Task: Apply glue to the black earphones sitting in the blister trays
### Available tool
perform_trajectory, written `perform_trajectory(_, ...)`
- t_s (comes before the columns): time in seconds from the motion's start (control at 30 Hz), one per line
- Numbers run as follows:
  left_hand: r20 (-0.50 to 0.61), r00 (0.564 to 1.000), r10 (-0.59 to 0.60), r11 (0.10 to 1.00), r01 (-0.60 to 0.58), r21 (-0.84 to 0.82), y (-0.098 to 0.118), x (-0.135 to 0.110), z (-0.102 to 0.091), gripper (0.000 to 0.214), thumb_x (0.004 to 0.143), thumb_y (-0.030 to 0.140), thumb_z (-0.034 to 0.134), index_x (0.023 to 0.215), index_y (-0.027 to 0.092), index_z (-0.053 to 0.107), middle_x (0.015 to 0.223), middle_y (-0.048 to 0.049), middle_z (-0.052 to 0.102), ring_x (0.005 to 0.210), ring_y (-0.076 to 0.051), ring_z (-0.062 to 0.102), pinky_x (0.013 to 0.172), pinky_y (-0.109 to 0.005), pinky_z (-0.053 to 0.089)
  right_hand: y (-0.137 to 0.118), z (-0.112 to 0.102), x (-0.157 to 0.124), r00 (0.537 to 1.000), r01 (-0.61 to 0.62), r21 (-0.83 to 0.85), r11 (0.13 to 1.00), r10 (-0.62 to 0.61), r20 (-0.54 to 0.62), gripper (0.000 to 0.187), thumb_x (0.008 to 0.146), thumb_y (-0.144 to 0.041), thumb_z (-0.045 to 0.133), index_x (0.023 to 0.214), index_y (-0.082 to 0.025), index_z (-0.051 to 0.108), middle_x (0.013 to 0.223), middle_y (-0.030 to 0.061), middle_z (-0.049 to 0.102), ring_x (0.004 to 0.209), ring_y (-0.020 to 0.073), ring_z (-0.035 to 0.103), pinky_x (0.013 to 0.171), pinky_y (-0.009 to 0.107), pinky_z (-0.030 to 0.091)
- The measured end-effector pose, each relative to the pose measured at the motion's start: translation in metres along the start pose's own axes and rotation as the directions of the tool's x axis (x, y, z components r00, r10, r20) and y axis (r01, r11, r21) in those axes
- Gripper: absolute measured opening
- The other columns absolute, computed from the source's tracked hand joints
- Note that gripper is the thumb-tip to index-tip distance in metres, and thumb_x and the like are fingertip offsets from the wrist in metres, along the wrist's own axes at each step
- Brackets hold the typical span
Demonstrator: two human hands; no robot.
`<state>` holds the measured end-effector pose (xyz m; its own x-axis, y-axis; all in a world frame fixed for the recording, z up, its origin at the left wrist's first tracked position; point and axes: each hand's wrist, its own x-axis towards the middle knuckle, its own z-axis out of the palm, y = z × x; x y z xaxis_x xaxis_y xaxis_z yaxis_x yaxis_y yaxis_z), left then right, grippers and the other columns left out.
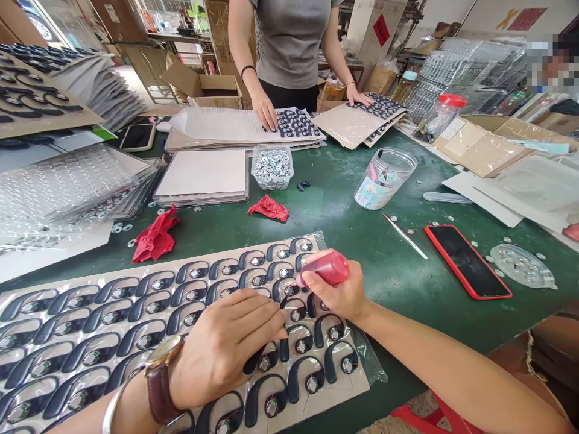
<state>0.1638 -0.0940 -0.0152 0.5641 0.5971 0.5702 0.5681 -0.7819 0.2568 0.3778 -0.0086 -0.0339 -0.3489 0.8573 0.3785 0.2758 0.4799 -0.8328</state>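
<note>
My left hand (pixel 226 346) rests palm down on a cardboard sheet (pixel 335 395) covered with rows of black ear-hook parts (pixel 149 304), each with a round metal disc. Its fingers are close together and press on one hook near the sheet's right side. My right hand (pixel 337 289) grips a small red bottle (pixel 326 269), tilted with its tip pointing at the hooks just beyond my left fingertips.
A red phone (pixel 467 260), a thin stick (pixel 404 235), a clear jar (pixel 384 178) and a tub of metal discs (pixel 272 166) lie on the green table (pixel 344 217). Red rags (pixel 156 236) lie left. A person in grey stands opposite, both hands on sheets. Tray stacks (pixel 67 187) fill the left.
</note>
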Motion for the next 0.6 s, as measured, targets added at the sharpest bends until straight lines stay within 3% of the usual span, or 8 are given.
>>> perform_trajectory(0.27, -0.004, 1.0, 0.01, 1.0, -0.01, 0.003, -0.0006, 0.0001, -0.0029, 0.022, 0.089, 0.01, 0.054, 0.109, 0.009, 0.064, 0.095, -0.0098, 0.072, 0.089, -0.02, 0.068, 0.085, -0.036, 0.054, -0.0024, -0.0001, 0.002, 0.999, 0.042, -0.056, 0.998, -0.041, 0.022, 0.02, 0.083, -0.037, 0.068, 0.079, -0.018, 0.067, 0.07, 0.0036, 0.07, 0.065, 0.0165, 0.067, 0.069, 0.029, 0.055)
perform_trajectory(0.6, -0.013, 0.995, -0.103, 0.985, 0.1, -0.143, -0.0054, 0.0091, -0.0037, 0.017, 0.089, 0.009, 0.056, 0.102, 0.014, 0.065, 0.089, -0.0062, 0.071, 0.082, -0.016, 0.067, 0.078, -0.032, 0.054, -0.0029, -0.004, 0.0001, 0.999, -0.008, -0.068, 0.998, 0.011, 0.044, 0.023, 0.084, -0.04, 0.065, 0.076, -0.018, 0.068, 0.059, 0.0011, 0.067, 0.056, 0.0152, 0.065, 0.06, 0.027, 0.055)
